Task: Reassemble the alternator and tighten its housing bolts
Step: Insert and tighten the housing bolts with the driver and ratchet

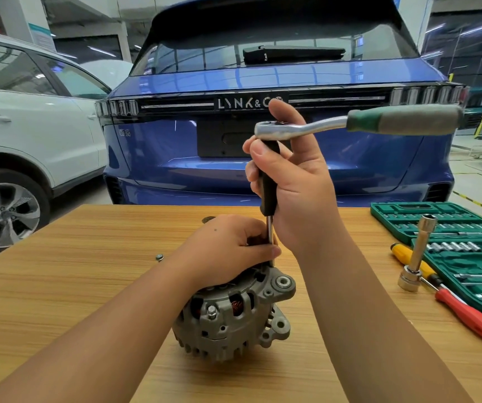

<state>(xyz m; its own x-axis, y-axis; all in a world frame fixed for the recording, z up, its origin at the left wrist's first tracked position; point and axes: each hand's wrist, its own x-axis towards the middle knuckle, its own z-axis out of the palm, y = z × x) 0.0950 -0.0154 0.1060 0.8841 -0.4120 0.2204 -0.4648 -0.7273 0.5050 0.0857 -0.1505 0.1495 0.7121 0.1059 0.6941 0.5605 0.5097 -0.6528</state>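
Grey alternator (234, 312) under left hand (228, 248), ratchet (350, 123) above

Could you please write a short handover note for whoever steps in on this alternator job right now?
Left hand: on top of the grey cast-metal alternator, fingers pinching the lower end of the chrome extension shaft to steady it on a housing bolt.
Right hand: grips the extension's black handle just under the head of the silver ratchet wrench with green grip.
Alternator stands on the wooden table, housing halves together.
A small loose silver bolt lies on the table to the left.
Done: housing joined.
Left: tighten this bolt and check the others; how tight each one is cannot be seen.
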